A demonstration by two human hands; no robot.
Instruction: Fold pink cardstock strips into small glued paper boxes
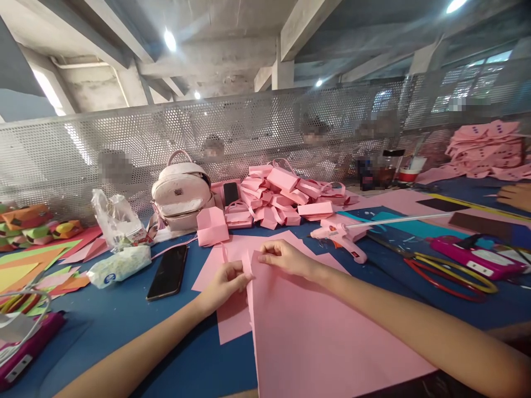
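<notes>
A large sheet of pink paper (315, 337) lies in front of me, with a narrow strip along its left edge. My right hand (286, 257) pinches the sheet's far left corner between thumb and fingers. At the strip on that same edge, my left hand (224, 284) is closed, thumb against the fingers. Under both hands, more pink sheets (232, 318) lie on the blue table (112, 320). Beyond them stands a small folded pink paper piece (212, 226), and behind it rises a heap of folded pink paper boxes (277, 193).
A pink glue gun (342, 237) lies to the right, near scissors with red and yellow handles (448, 273) and a magenta power strip (477, 257). To the left are a phone (168, 272), a tissue pack (120, 266) and a backpack (181, 193). Another person's hand (514, 196) shows at right.
</notes>
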